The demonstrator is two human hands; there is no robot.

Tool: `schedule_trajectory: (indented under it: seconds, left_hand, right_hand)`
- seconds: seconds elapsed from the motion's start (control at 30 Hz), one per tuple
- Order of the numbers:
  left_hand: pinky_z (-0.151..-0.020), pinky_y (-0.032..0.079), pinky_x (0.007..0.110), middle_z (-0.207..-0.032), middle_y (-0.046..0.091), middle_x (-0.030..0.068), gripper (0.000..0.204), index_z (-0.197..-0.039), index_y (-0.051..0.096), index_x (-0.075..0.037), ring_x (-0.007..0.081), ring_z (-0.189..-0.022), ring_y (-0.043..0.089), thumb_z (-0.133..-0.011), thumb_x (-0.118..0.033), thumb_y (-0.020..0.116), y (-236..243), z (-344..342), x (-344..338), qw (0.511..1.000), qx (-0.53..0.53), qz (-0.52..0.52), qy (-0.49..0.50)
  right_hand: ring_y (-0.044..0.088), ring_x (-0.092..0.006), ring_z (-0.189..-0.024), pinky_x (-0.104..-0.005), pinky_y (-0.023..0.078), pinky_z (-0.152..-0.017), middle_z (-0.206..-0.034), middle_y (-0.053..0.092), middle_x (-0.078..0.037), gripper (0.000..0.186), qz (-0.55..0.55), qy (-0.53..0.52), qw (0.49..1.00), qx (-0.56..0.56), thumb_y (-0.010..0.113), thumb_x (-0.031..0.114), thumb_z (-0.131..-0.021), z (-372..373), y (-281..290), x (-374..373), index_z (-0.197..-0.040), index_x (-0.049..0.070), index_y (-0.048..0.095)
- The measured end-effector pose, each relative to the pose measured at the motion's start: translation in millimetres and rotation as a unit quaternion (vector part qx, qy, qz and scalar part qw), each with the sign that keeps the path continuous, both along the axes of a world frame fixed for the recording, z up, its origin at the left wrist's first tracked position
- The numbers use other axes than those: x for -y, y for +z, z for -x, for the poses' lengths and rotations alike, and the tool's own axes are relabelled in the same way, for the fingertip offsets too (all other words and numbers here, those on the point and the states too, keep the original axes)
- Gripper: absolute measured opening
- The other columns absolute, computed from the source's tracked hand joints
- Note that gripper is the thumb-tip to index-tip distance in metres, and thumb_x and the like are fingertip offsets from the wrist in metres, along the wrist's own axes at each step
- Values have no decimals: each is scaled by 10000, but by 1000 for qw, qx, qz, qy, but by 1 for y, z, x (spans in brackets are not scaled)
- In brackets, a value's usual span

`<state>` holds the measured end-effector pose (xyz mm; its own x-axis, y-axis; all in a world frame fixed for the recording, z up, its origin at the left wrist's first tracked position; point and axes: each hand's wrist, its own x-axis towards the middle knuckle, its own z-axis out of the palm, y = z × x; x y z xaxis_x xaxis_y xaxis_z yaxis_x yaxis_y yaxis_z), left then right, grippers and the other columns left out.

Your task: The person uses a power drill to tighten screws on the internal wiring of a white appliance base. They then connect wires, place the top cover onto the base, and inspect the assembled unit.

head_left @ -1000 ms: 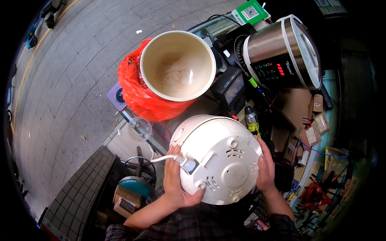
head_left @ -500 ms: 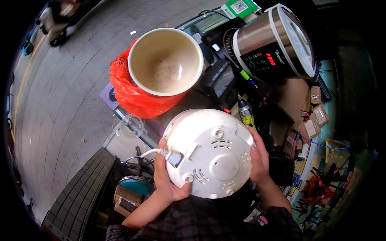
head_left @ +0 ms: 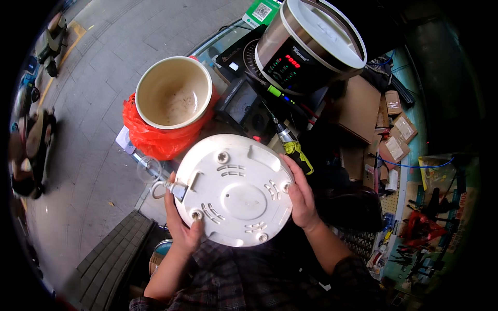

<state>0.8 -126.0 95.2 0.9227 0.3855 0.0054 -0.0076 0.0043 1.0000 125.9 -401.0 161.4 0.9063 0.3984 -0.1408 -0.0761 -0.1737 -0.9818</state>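
Note:
I hold a white round appliance (head_left: 244,199) with its underside facing up, showing vents, feet and a plugged-in white power cord (head_left: 162,189). My left hand (head_left: 179,223) grips its left side by the cord, thumb on the bottom plate; my right hand (head_left: 301,197) grips its right side. Just beyond it, a cream inner pot (head_left: 174,92) rests on a crumpled red plastic bag (head_left: 150,140). A stainless cooker (head_left: 306,44) with a lit red display stands at the back right, and a yellow-black power drill (head_left: 294,147) lies beside the appliance.
A dark boxy device (head_left: 241,111), a green code sign (head_left: 262,11), brown boxes (head_left: 394,140) and a tool board (head_left: 423,233) crowd the cluttered counter and its right side. Paved ground (head_left: 93,103) with scooters (head_left: 49,41) and a blurred passer-by on wheels (head_left: 28,155) is at the left.
The appliance has tilted so its underside faces me more squarely, still in both hands. The surroundings shift leftward in view. Another scooter has passed down along the left side.

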Motion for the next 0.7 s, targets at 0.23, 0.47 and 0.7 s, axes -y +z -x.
schedule_trajectory:
  seconds: [0.23, 0.47, 0.7]
  left_hand:
    - [-1235, 338, 498, -1606, 427, 255, 856, -1610, 328, 53, 349, -1501, 436, -1044, -533, 588, 15, 40, -7, 982, -23, -175, 73]
    - [-1205, 382, 517, -1505, 515, 261, 517, -1455, 538, 19, 394, -1401, 527, -1052, -294, 619, 124, -29, -16, 851, 15, -520, -69]
    - [-1091, 523, 455, -1453, 645, 269, 789, -1585, 480, -15, 375, -1312, 670, -1017, -505, 724, 133, -130, -12, 845, -200, -417, -270]
  right_hand:
    - [347, -307, -1567, -428, 268, -1291, -1704, 357, -218, 802, -100, -70, 992, 27, 454, 410, -1126, 64, -37, 22, -1714, -39, 145]
    - [376, -376, -1571, -440, 309, -1280, -1689, 394, -248, 673, -42, -100, 994, 9, 527, 275, -1123, 115, -59, 38, -1676, -35, 303]
    - [302, -492, -1595, -503, 285, -1290, -1718, 264, -342, 757, 42, -71, 985, 152, 594, 224, -1109, 121, -33, 33, -1678, -82, 199]
